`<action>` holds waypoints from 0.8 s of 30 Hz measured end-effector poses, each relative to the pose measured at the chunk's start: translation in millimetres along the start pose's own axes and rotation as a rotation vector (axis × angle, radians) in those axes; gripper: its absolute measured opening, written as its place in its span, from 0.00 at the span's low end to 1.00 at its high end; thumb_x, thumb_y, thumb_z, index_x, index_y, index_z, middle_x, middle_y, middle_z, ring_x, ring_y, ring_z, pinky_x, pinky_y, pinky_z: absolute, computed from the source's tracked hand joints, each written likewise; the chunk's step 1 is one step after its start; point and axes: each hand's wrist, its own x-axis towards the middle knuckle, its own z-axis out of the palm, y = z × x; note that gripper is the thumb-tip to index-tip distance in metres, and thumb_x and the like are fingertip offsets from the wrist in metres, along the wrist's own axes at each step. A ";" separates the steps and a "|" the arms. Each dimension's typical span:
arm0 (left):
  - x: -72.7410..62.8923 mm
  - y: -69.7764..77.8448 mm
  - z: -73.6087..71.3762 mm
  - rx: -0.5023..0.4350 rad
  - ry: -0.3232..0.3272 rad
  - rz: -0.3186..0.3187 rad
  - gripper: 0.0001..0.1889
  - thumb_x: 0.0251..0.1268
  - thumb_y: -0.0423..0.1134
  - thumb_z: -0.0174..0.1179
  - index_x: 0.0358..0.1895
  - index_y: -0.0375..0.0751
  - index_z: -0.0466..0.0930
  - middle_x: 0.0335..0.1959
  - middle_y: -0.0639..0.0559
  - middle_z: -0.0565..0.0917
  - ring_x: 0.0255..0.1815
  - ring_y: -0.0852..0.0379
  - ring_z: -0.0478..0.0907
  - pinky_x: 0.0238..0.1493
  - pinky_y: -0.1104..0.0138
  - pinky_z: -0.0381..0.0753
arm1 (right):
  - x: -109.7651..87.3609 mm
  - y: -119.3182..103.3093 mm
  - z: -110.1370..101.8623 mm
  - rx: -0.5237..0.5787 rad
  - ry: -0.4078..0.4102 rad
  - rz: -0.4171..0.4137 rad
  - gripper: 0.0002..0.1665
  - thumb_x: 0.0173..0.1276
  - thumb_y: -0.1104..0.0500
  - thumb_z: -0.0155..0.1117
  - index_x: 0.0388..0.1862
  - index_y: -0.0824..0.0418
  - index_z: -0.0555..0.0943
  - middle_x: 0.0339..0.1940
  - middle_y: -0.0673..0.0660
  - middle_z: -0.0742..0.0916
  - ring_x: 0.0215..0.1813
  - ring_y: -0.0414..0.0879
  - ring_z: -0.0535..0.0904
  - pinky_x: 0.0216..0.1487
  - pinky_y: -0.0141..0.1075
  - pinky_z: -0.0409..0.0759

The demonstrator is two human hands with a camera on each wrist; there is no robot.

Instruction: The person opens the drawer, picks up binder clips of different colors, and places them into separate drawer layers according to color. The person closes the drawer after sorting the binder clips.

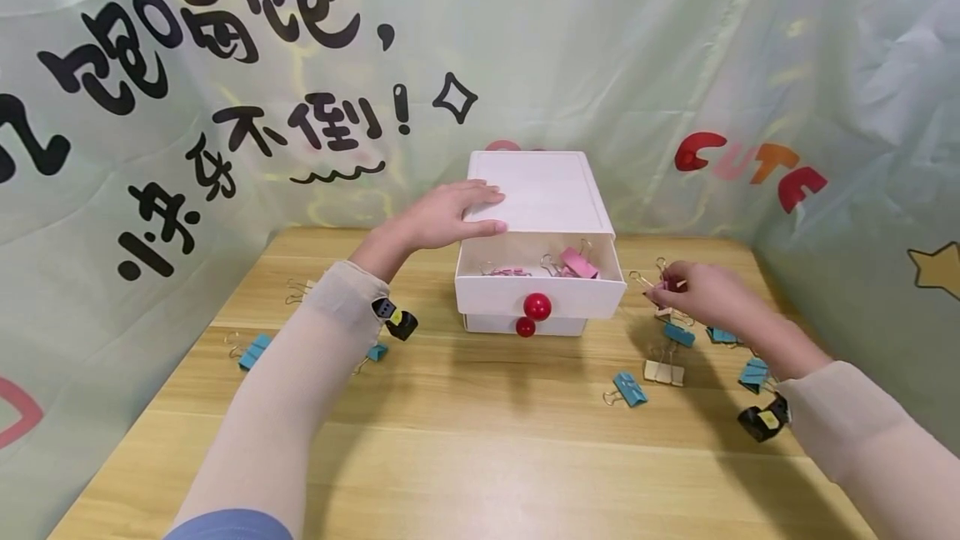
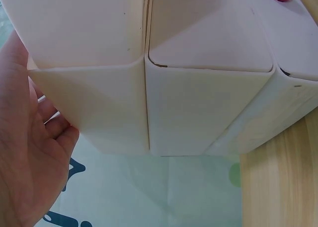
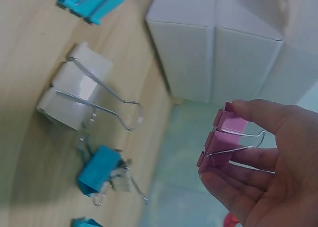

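Observation:
My left hand [image 1: 450, 213] rests on the left edge of a small white drawer box [image 1: 547, 190], fingers laid over its top. The box's upper drawer [image 1: 487, 294] is pulled out, with several pink binder clips [image 1: 579, 263] inside. Below it is a lower drawer [image 1: 483, 324]; both have red round knobs. To the right of the box, my right hand [image 1: 705, 290] pinches a pink binder clip [image 3: 226, 137] between thumb and fingers, raised above the tabletop. Near that hand lie a white binder clip [image 3: 84, 85] and a blue binder clip [image 3: 99, 170].
More clips lie on the wooden table [image 1: 480, 448]: a blue clip [image 1: 629, 388] and a white clip [image 1: 663, 372] at right, a blue clip [image 1: 256, 352] at left. Another blue clip [image 1: 377, 352] is partly hidden by my left forearm. A printed cloth [image 1: 600, 48] hangs behind.

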 end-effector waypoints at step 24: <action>-0.8 -0.8 1.6 0.000 -0.001 -0.009 0.36 0.66 0.66 0.52 0.72 0.49 0.68 0.73 0.54 0.65 0.76 0.54 0.53 0.74 0.55 0.52 | -34.1 -38.1 -60.8 -0.102 0.143 -0.073 0.26 0.66 0.36 0.62 0.42 0.57 0.83 0.37 0.54 0.87 0.39 0.52 0.83 0.38 0.51 0.79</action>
